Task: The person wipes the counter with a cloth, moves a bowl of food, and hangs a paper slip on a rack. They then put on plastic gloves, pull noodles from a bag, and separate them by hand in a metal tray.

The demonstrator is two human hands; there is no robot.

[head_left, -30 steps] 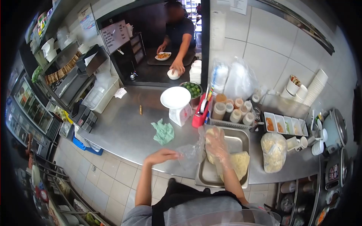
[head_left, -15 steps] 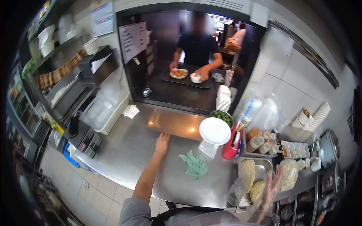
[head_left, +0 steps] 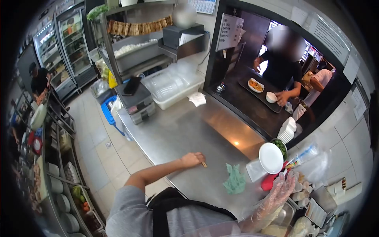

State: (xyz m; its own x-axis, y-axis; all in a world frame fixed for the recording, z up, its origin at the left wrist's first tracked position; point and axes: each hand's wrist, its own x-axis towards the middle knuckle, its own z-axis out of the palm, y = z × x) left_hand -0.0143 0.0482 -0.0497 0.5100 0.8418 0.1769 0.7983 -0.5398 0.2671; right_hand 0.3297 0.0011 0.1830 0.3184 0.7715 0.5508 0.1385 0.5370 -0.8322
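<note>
Mid-frame, the left hand (head_left: 192, 159) was closed around one end of a small brown clip (head_left: 204, 164) at the surface (head_left: 177, 136); lower right, the right hand (head_left: 282, 186) was raised, fingers straightened, gripping nothing visible, probably keeping its plastic glove (head_left: 271, 202) clean.

There's one held clip (head_left: 204, 164), one cloth (head_left: 234, 179), one scale (head_left: 268, 160).

No text can be read. Writing on the far whiteboard (head_left: 230, 32) and right-hand notice (head_left: 329, 34) is too small.
</note>
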